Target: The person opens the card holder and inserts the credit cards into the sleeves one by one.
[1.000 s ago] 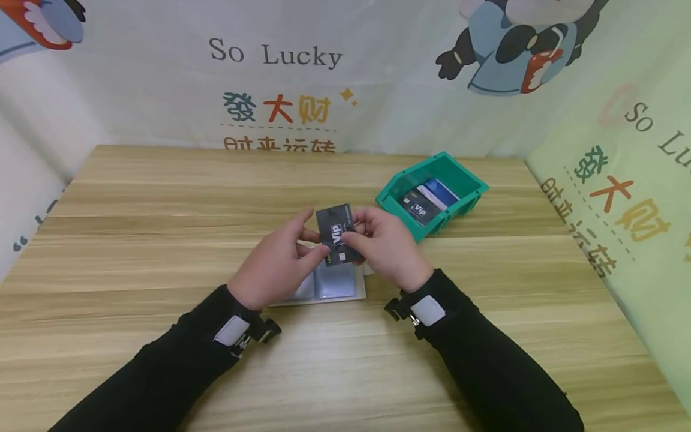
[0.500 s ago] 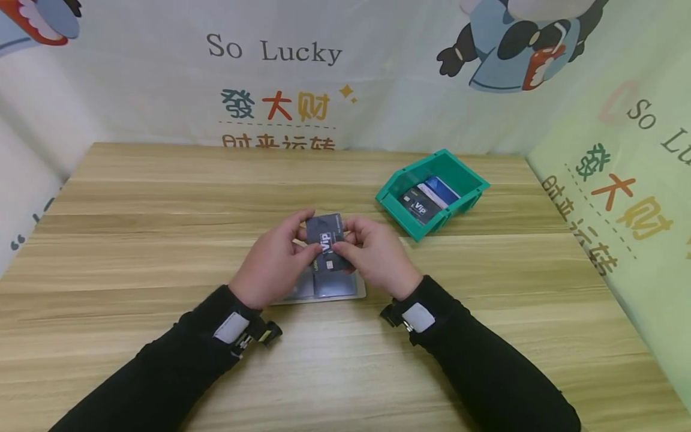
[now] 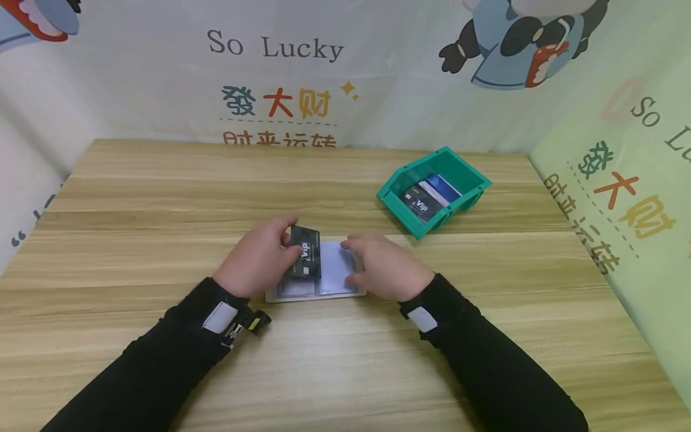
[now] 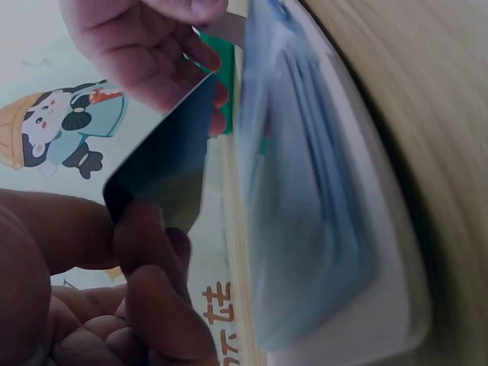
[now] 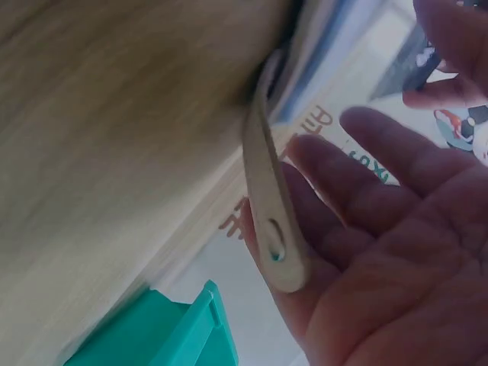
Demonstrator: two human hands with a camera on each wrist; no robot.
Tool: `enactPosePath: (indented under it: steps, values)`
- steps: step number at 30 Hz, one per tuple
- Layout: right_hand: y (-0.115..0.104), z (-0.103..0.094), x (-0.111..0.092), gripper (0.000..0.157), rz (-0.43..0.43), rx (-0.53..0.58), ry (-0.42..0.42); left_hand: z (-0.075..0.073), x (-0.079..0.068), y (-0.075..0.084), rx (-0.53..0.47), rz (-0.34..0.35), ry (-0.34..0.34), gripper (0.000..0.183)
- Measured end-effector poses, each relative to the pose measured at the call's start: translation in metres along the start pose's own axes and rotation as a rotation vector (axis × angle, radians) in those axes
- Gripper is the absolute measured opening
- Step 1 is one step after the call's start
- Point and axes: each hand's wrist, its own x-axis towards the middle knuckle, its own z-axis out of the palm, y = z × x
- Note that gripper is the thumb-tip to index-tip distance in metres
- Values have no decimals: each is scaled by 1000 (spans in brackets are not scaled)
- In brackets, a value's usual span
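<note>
My left hand (image 3: pixel 256 255) pinches a black VIP card (image 3: pixel 306 252) between thumb and fingers. The card is held above the left side of an open card holder (image 3: pixel 337 270) with clear plastic sleeves. In the left wrist view, the card (image 4: pixel 164 156) tilts beside the stacked sleeves (image 4: pixel 305 229). My right hand (image 3: pixel 391 270) is at the holder's right edge, its thumb and fingers spread apart and its fingertips over the sleeve. The right wrist view shows the holder's beige strap (image 5: pixel 263 175), with a slot near its end, in front of those loosely extended fingers (image 5: pixel 343 183).
A green bin (image 3: pixel 468 171) stands behind and to the right of the holder. It contains a black VIP card (image 3: pixel 422 204) and a blue-and-white card (image 3: pixel 444 188). A printed cloth backdrop (image 3: pixel 388 108) rises behind the wooden table (image 3: pixel 162 198).
Both hands held the card at first. The right hand has let go and moved right to the holder's edge, while the left hand has carried the card left and slightly down.
</note>
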Motion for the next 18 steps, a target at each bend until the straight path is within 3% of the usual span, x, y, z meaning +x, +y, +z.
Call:
enactPosePath:
  steps: [5,12,18]
  values:
    - [-1,3,1,62,-18,-58,-44,2,2,-6,74,-1,-40,53]
    - [1,4,-1,61,-50,-108,-26,3,1,-6,76,-10,-99,53]
    - [0,5,-1,60,-59,-135,-24,4,0,-6,102,4,-109,52]
